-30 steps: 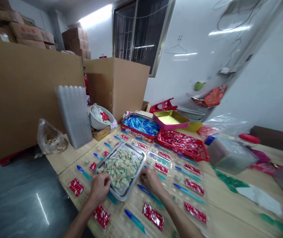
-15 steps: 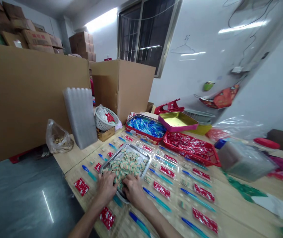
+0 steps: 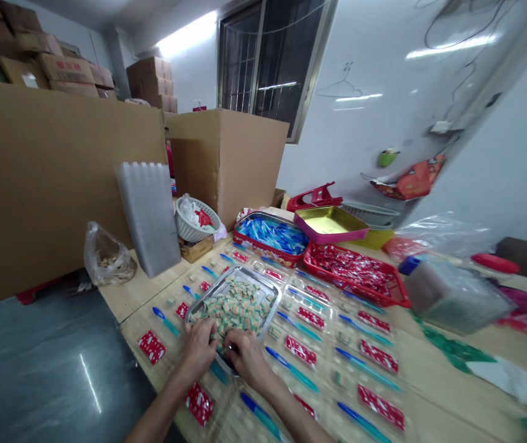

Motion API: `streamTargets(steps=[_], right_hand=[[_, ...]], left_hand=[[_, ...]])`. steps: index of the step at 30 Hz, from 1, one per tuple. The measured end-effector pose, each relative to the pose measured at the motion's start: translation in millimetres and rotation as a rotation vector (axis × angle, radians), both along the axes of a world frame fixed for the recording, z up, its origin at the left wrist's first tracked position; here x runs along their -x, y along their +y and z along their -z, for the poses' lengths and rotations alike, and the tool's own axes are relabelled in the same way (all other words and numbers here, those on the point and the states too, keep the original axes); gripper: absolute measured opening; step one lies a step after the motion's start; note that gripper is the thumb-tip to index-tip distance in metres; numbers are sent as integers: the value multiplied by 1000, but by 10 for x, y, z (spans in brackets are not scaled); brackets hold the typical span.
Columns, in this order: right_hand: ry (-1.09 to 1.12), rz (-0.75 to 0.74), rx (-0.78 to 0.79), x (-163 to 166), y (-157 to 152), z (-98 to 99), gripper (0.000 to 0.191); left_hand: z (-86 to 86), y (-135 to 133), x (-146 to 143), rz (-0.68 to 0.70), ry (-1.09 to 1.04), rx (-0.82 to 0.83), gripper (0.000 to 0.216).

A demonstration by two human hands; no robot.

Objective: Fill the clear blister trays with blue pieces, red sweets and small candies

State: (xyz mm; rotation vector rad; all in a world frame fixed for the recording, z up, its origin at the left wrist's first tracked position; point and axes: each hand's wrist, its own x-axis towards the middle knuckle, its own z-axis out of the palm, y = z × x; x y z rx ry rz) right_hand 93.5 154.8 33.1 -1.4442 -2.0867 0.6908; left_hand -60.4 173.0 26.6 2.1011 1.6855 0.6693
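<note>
Both hands are over the near end of a shallow metal tray (image 3: pixel 270 317), among small green-and-tan blocks (image 3: pixel 240 303) heaped in it. My left hand (image 3: pixel 200 342) is at the tray's near left, its fingers curled down into the heap. Close beside it, my right hand (image 3: pixel 245 352) has thumb and fingers drawn together at the blocks. The fingers hide whatever either hand grips. Around the tray lie clear plastic trays with compartments, holding blue-and-teal sticks (image 3: pixel 292 369), red packets with white marks (image 3: pixel 301 351) and, in several, the same small blocks.
Behind the metal tray stand a tin of blue sticks (image 3: pixel 272 237), a red basket of packets (image 3: pixel 401 289) and a gold-lined tray (image 3: pixel 330 223). A stack of clear plastic trays (image 3: pixel 150 218) rises at the left, near a plastic bag (image 3: pixel 106 258). Large cardboard sheets (image 3: pixel 60 184) border the table.
My right hand has shifted slightly up and left, its fingers now more bunched together. My left hand stays in nearly the same place at the heap.
</note>
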Motion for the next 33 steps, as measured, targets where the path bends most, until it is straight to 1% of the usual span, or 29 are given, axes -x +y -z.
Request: streamTargets(steps=[3, 7, 10, 12, 16, 18, 23, 26, 30, 33], right_hand=[[66, 21, -2, 15, 2, -3, 19], [215, 41, -5, -22, 15, 1, 17], [328, 42, 15, -63, 37, 19, 15], [403, 37, 64, -76, 58, 39, 11], [573, 69, 224, -66, 104, 85, 6], [618, 86, 236, -60, 124, 97, 6], [614, 107, 223, -57, 161, 63, 4], [577, 129, 210, -51, 182, 34, 3], [399, 140, 118, -59, 170, 21, 7], [276, 127, 29, -103, 135, -10, 11]], left_hand=[[81, 54, 28, 4, -136, 12, 9], [143, 135, 81, 37, -491, 16, 10], [172, 191, 109, 9, -721, 28, 15], [186, 215, 104, -2, -785, 57, 15], [188, 217, 36, -1, -793, 50, 10], [173, 207, -10, -21, -812, 40, 9], [105, 200, -111, -77, -949, 85, 10], [65, 202, -173, -149, -1042, 111, 14], [13, 240, -206, -253, -1187, 108, 19], [-35, 287, -152, -263, -1260, 120, 20]])
